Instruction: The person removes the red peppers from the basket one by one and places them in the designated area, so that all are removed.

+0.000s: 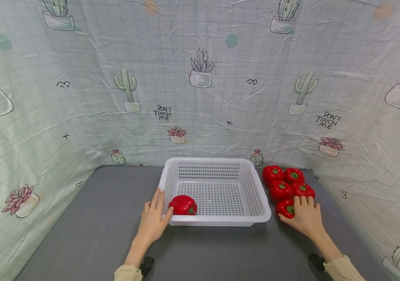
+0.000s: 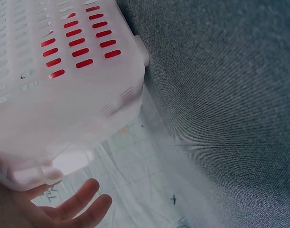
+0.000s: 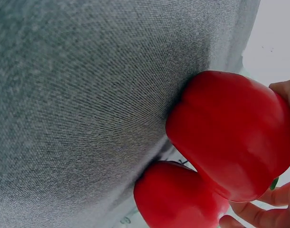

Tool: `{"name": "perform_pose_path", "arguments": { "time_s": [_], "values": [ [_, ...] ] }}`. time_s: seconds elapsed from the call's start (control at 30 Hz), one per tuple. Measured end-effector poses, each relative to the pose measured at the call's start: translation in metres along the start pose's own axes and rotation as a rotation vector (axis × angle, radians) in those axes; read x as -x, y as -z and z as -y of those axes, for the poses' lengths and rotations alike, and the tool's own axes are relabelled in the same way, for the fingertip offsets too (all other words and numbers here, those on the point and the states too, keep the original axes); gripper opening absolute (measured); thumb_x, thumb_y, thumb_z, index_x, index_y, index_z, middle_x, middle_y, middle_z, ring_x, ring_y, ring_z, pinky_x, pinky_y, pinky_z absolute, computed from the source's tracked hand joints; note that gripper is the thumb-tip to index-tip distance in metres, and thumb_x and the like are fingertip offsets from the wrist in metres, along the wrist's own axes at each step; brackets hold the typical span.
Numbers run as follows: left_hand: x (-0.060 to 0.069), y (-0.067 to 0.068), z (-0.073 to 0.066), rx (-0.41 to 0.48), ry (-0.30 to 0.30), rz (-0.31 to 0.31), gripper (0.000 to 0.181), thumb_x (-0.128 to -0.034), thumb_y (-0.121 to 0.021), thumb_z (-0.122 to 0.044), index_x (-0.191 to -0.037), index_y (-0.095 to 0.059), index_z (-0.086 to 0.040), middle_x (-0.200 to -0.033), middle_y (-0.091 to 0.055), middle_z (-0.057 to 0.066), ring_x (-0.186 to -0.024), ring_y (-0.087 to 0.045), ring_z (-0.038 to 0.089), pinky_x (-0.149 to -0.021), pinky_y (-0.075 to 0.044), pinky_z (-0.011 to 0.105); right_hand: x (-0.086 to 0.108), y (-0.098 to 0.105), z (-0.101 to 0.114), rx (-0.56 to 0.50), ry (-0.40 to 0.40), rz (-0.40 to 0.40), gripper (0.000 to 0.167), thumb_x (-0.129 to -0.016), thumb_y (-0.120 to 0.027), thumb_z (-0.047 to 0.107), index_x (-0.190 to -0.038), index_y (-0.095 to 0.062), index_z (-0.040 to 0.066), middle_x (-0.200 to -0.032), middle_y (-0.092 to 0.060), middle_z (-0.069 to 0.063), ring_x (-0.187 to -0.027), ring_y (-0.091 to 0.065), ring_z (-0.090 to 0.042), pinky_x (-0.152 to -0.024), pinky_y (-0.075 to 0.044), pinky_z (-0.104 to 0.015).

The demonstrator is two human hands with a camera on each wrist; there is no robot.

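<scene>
A white plastic basket with slotted walls stands on the grey table. One red bell pepper lies in its front left corner. My left hand rests at that corner, fingers extended along the left rim and thumb over the edge; two loose fingers show beyond the basket in the left wrist view. Right of the basket, my right hand grips the nearest red bell pepper, thumb on one side and fingers on the other. Several more red bell peppers sit just behind it.
The grey tabletop extends left of and in front of the basket. A pale cloth with cactus prints hangs behind the table and along both sides. Dark bands are on both wrists.
</scene>
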State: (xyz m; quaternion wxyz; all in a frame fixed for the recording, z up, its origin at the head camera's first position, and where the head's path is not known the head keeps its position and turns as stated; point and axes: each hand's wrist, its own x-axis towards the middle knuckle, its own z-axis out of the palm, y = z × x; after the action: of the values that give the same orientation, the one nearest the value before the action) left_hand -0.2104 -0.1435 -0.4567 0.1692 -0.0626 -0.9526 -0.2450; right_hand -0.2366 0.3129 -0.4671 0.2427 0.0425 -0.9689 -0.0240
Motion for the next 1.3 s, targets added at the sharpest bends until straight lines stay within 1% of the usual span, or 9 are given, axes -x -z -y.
{"name": "perform_pose_path", "arguments": {
  "time_s": [0.13, 0.37, 0.77, 1.07, 1.3],
  "values": [
    [0.0003, -0.0003, 0.0003, -0.006, 0.003, 0.004, 0.065, -0.0858, -0.051, -0.034, -0.137, -0.031, -0.001, -0.146, -0.025, 0.016, -0.107, -0.039, 0.036, -0.083, -0.038, 0.055, -0.0008, -0.0001, 0.0005, 0.002, -0.003, 0.025, 0.073, -0.053, -0.075, 0.052, -0.091, -0.05, -0.006, -0.087, -0.052, -0.027, -0.082, -0.043, -0.04, -0.063, -0.038, -0.052],
    [-0.0004, -0.0008, 0.0006, -0.007, -0.002, -0.017, 0.064, -0.0848, -0.052, -0.033, -0.136, -0.033, -0.001, -0.145, -0.026, 0.016, -0.105, -0.04, 0.036, -0.081, -0.039, 0.054, 0.0001, 0.0002, -0.0005, -0.018, 0.001, 0.025, 0.075, -0.053, -0.075, 0.053, -0.093, -0.05, -0.005, -0.089, -0.054, -0.027, -0.084, -0.045, -0.04, -0.063, -0.038, -0.052],
    [-0.001, -0.0011, 0.0023, -0.012, -0.02, -0.02, 0.063, -0.0858, -0.05, -0.033, -0.136, -0.033, 0.001, -0.145, -0.025, 0.017, -0.104, -0.04, 0.036, -0.078, -0.039, 0.053, 0.0053, 0.0049, -0.0019, -0.044, 0.008, 0.133, 0.081, -0.049, -0.079, 0.048, -0.103, -0.049, -0.005, -0.094, -0.052, -0.026, -0.09, -0.041, -0.042, -0.066, -0.039, -0.054],
    [-0.0009, 0.0, 0.0011, -0.006, -0.011, -0.009, 0.063, -0.0854, -0.051, -0.033, -0.136, -0.032, 0.0, -0.145, -0.024, 0.016, -0.105, -0.04, 0.036, -0.079, -0.039, 0.053, 0.0056, 0.0041, -0.0015, -0.041, -0.001, 0.121, 0.08, -0.049, -0.079, 0.049, -0.099, -0.049, -0.006, -0.09, -0.052, -0.026, -0.087, -0.043, -0.041, -0.063, -0.039, -0.053],
    [0.0, -0.0006, -0.0001, 0.007, -0.003, -0.006, 0.064, -0.0858, -0.05, -0.034, -0.137, -0.031, 0.0, -0.146, -0.024, 0.015, -0.106, -0.04, 0.036, -0.081, -0.039, 0.053, 0.0071, 0.0039, -0.0024, -0.045, -0.013, 0.129, 0.082, -0.05, -0.078, 0.049, -0.102, -0.049, -0.008, -0.094, -0.052, -0.027, -0.089, -0.042, -0.042, -0.065, -0.04, -0.056]
  ]
}}
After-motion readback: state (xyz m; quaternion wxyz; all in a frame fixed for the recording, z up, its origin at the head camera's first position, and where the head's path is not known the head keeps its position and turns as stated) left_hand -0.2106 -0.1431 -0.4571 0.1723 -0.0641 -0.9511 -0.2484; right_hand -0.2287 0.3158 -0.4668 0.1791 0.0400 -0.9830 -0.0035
